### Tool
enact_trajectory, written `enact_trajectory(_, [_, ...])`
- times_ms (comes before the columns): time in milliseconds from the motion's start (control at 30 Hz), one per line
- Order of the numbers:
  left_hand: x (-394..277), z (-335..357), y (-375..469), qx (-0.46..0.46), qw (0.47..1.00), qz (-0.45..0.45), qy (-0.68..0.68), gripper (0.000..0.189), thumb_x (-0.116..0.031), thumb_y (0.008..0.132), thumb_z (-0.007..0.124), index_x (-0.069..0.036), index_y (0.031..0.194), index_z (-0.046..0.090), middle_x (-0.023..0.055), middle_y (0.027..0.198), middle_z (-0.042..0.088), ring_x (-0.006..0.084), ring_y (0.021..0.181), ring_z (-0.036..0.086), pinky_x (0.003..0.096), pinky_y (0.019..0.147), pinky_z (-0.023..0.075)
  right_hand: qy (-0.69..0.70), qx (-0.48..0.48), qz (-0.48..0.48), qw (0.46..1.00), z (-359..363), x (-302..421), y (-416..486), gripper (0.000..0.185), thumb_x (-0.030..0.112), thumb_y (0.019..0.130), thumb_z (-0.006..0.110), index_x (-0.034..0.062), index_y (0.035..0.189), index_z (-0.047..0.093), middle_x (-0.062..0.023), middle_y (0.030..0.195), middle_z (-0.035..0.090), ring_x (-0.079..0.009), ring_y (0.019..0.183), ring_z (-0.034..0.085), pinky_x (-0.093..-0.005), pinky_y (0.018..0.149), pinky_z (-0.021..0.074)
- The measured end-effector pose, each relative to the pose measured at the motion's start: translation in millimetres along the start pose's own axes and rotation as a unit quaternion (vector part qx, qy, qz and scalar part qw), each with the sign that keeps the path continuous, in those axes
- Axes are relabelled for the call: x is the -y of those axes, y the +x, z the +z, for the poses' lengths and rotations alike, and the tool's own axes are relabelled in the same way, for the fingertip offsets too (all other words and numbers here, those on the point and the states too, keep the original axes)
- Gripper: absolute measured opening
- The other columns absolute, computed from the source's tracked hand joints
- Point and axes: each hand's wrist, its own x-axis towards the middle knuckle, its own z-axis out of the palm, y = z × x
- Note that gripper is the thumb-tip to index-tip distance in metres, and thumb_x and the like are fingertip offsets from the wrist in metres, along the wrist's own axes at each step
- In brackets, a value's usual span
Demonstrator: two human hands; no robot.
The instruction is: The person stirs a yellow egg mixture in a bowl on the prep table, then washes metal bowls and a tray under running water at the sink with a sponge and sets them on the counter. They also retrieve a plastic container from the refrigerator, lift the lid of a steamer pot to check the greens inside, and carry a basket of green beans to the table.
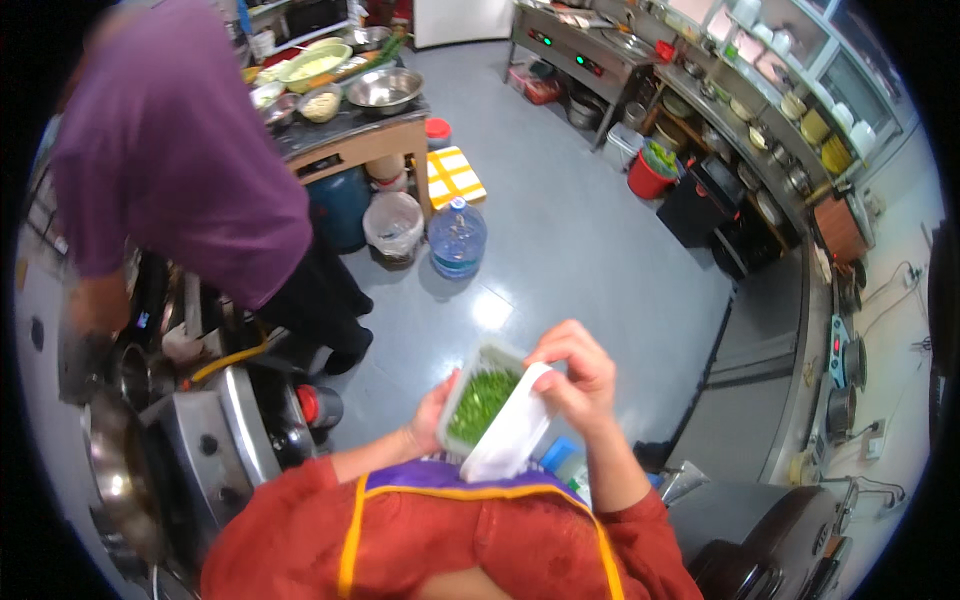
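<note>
My left hand holds a rectangular plastic container by its left side, close in front of my purple apron. Chopped green herbs or scallions lie inside it. Between the thumb and fingers of my right hand is the upper end of a white lid, which is tilted along the container's right side and leaves the greens in view. Whether the lid touches the rim, I cannot tell.
At the left a co-worker in a purple shirt stands by the stove. A water jug, a lined bin and a yellow-taped box stand on the floor beside the table with bowls. A steel counter runs along the right.
</note>
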Motion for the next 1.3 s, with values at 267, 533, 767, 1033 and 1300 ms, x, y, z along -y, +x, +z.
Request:
enact_trajectory(267, [-121.7, 6.7, 234.8, 0.058, 0.976, 0.028, -0.210, 0.055, -0.043, 0.091, 0.050, -0.008, 0.133, 0.051, 0.0155, 0.131, 0.056, 0.0344, 0.117, 0.056, 0.0524, 0.099, 0.0454, -0.118, -0.166, 0.057, 0.977, -181.1, -91.9, 103.3, 0.014, 0.006, 0.076, 0.073, -0.0002, 0.081, 0.062, -0.0062, 0.077, 0.058, -0.0155, 0.070, 0.054, -0.0267, 0.061, 0.0422])
enact_trajectory(533, [-202.6, 52.2, 415.2, 0.060, 0.984, 0.035, -0.166, 0.061, -0.046, 0.090, 0.053, -0.008, 0.138, 0.047, 0.0175, 0.135, 0.052, 0.0364, 0.120, 0.053, 0.0482, 0.098, 0.0468, -0.219, -0.178, 0.156, 0.947, -243.7, -234.7, 274.1, 0.010, 0.007, 0.084, 0.068, -0.0010, 0.085, 0.062, -0.0034, 0.075, 0.060, -0.0083, 0.066, 0.054, -0.0228, 0.060, 0.0455])
enact_trajectory(767, [-270.2, 32.8, 560.9, 0.024, 0.979, 0.100, -0.176, 0.063, -0.054, 0.088, 0.051, -0.013, 0.135, 0.050, 0.0110, 0.134, 0.053, 0.0301, 0.121, 0.052, 0.0509, 0.104, 0.0414, -0.319, -0.063, 0.148, 0.934, -275.3, -331.9, 438.7, 0.016, 0.012, 0.080, 0.071, 0.0002, 0.089, 0.064, -0.0113, 0.081, 0.063, -0.0219, 0.069, 0.060, -0.0310, 0.064, 0.0499])
enact_trajectory(1033, [-387.7, 40.4, 693.9, 0.105, 0.970, 0.114, -0.186, 0.053, -0.048, 0.097, 0.042, -0.013, 0.138, 0.045, 0.0126, 0.130, 0.053, 0.0287, 0.119, 0.053, 0.0481, 0.101, 0.0439, -0.331, 0.437, -0.041, 0.835, -298.0, -345.3, 637.2, 0.036, 0.012, 0.071, 0.075, 0.0087, 0.106, 0.067, -0.0131, 0.108, 0.060, -0.0316, 0.098, 0.062, -0.0393, 0.081, 0.0517])
enact_trajectory(1300, [-482.0, 28.3, 815.2, 0.132, 0.946, 0.219, -0.199, 0.041, -0.034, 0.100, 0.043, -0.011, 0.132, 0.049, 0.0107, 0.123, 0.057, 0.0235, 0.113, 0.057, 0.0406, 0.094, 0.0490, -0.362, 0.567, -0.076, 0.736, -298.2, -456.9, 796.2, 0.035, 0.015, 0.067, 0.076, 0.0107, 0.101, 0.071, -0.0130, 0.113, 0.062, -0.0311, 0.097, 0.062, -0.0383, 0.083, 0.0516])
